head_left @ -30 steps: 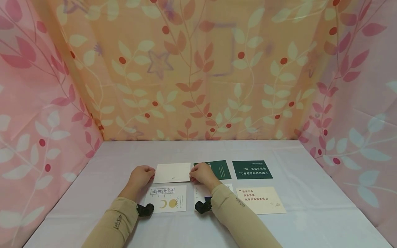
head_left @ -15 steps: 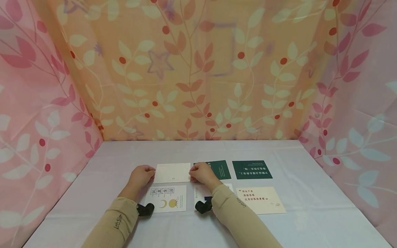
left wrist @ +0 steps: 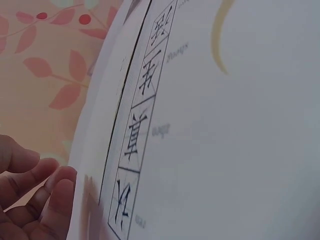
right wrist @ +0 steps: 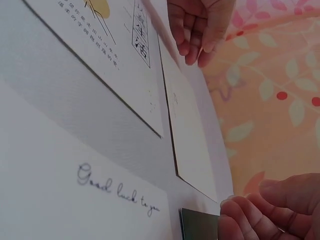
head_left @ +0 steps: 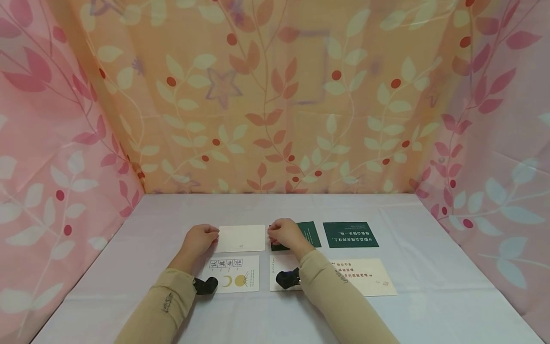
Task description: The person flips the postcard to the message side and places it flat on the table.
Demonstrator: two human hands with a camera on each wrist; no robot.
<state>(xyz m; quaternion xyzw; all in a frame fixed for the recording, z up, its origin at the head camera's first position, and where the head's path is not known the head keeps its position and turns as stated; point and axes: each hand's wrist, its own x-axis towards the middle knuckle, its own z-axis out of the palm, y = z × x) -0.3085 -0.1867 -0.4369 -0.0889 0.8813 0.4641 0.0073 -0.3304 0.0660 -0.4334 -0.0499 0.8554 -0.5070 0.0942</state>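
A blank cream card [head_left: 242,238] lies flat on the table between my hands. Beside its left edge is my left hand [head_left: 199,239], fingers loosely bent; the left wrist view shows the thumb apart from the fingers and nothing held. My right hand [head_left: 287,235] hovers over a dark green card [head_left: 312,233] and partly hides it, a small gap away from the cream card. In the right wrist view its fingers are relaxed and hold nothing. Nearer me lie a white card with a moon and sun [head_left: 234,279] and a "Good luck to you" card [right wrist: 115,195].
Another green card [head_left: 350,234] with white writing lies at the back right. In front of it is a cream card with red writing [head_left: 378,282], partly under my right sleeve. Patterned cloth walls [head_left: 275,119] enclose the white table [head_left: 429,296] on three sides.
My right hand has come off the cream card's right edge and moved a little right. The left hand has eased up slightly from its left edge. The cards lie as before.
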